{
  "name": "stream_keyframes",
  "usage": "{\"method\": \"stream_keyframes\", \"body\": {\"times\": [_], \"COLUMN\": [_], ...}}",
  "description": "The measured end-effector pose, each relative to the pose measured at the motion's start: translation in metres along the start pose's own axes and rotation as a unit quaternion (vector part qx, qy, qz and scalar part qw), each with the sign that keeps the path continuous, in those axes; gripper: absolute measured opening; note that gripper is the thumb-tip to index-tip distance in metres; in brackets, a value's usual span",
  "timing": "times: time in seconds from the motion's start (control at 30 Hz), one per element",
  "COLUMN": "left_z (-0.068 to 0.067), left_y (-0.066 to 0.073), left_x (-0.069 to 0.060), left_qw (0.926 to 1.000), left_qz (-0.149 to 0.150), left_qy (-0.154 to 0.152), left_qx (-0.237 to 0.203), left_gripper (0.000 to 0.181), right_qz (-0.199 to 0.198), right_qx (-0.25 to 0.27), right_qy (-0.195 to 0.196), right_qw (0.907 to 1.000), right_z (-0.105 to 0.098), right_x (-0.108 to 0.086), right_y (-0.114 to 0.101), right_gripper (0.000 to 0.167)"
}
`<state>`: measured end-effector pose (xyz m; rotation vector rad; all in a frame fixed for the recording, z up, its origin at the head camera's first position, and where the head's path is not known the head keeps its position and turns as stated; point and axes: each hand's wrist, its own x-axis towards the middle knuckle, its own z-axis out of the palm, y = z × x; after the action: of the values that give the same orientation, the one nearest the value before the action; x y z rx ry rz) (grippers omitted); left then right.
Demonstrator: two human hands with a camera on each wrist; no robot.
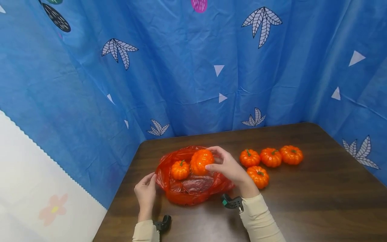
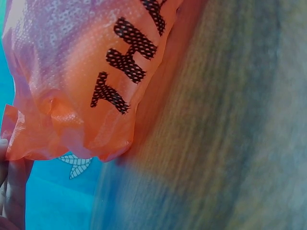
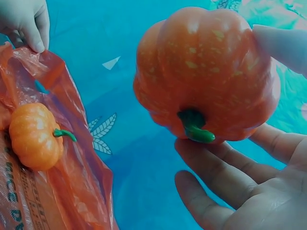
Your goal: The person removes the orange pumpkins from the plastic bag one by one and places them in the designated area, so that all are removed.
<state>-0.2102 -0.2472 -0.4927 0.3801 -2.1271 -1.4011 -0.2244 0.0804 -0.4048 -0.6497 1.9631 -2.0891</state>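
Note:
A red plastic bag (image 1: pixel 181 196) with black print lies spread open on the table. My left hand (image 1: pixel 145 193) pinches its left edge; in the left wrist view the hand's fingers (image 2: pixel 14 191) show at the lower left beside the printed bag (image 2: pixel 91 129). One small orange pumpkin (image 1: pixel 180 170) with a green stem sits in the bag. Over the bag's mouth, my right hand (image 1: pixel 228 167) holds a second pumpkin (image 1: pixel 202 162) between thumb and fingers. The right wrist view shows this pumpkin (image 3: pixel 201 72) large, stem toward the camera.
Right of the bag, several more pumpkins (image 1: pixel 271 157) stand grouped on the dark wooden table (image 1: pixel 326 201). A blue patterned curtain (image 1: pixel 193 74) hangs behind and at both sides. White cloth (image 1: pixel 30 181) covers the left. Dark wrist straps (image 1: pixel 232 201) sit near the sleeves.

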Motion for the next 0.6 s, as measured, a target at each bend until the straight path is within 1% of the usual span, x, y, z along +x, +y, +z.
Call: {"method": "stream_keyframes", "body": {"times": [0.3, 0.6], "left_z": [0.0, -0.001], "left_y": [-0.001, 0.0], "left_x": [0.0, 0.001], "left_qw": [1.0, 0.9997], "left_qz": [-0.008, -0.021], "left_qy": [0.002, -0.009], "left_qx": [-0.003, -0.004], "left_gripper": [0.024, 0.025], "right_qz": [-0.003, -0.012], "right_qx": [-0.011, 0.009], "right_qy": [0.008, 0.008], "right_qw": [0.9999, 0.9999], "right_z": [-0.007, -0.016], "right_x": [-0.003, -0.007], "right_y": [-0.001, -0.006], "right_gripper": [0.058, 0.058]}}
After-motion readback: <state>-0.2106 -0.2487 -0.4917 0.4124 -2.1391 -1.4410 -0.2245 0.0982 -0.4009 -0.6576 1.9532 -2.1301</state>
